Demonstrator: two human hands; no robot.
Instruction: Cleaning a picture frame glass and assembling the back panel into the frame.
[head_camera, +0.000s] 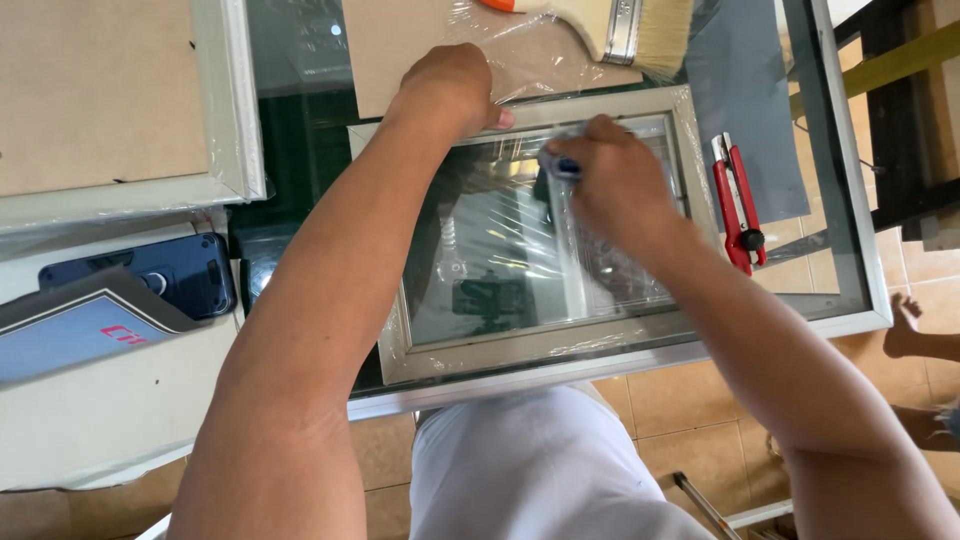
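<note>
A pale picture frame (560, 345) wrapped in clear plastic film lies on a glass table (850, 250). My left hand (448, 88) presses down on the frame's far left corner, fingers curled over the edge. My right hand (620, 180) rests on the film over the frame's glass and grips a small blue-tipped tool (560, 168), most of it hidden in the fist.
A red utility knife (738, 205) lies right of the frame. A wide paintbrush (620, 25) rests on brown backing board (400, 40) at the far edge. Another frame (235, 110) and a dark phone (185, 272) sit at left. Someone's bare foot (905, 325) shows on the tiled floor.
</note>
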